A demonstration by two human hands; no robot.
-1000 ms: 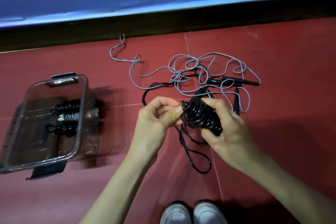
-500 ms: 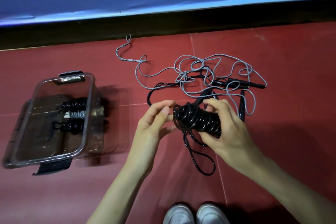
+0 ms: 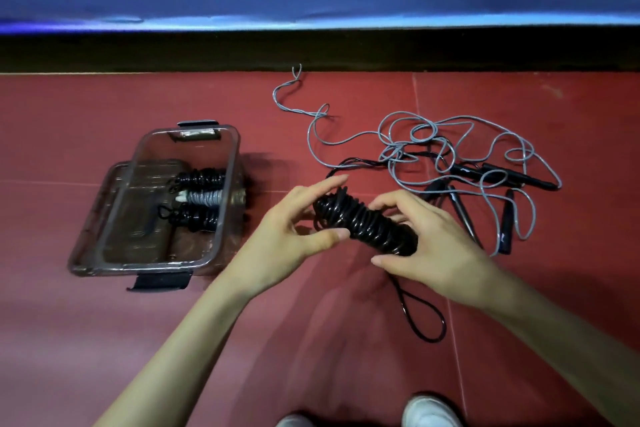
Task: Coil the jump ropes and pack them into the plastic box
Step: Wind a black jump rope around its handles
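Black rope bundle (image 3: 365,224) mid-frame, gripped by right hand (image 3: 433,243); left hand (image 3: 294,229) loose, fingers straight at its end. Tail loop (image 3: 420,319) dangling below — likely to unwind if grip slackens. Plastic box (image 3: 104,253) at left, grey rope (image 3: 415,146) tangled upper right — could snag.

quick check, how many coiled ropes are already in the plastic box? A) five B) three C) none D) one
B: the plastic box holds three coiled bundles side by side, a black one, a grey one and another black one, while a fourth black coil is held outside the box between the left hand and the right hand.
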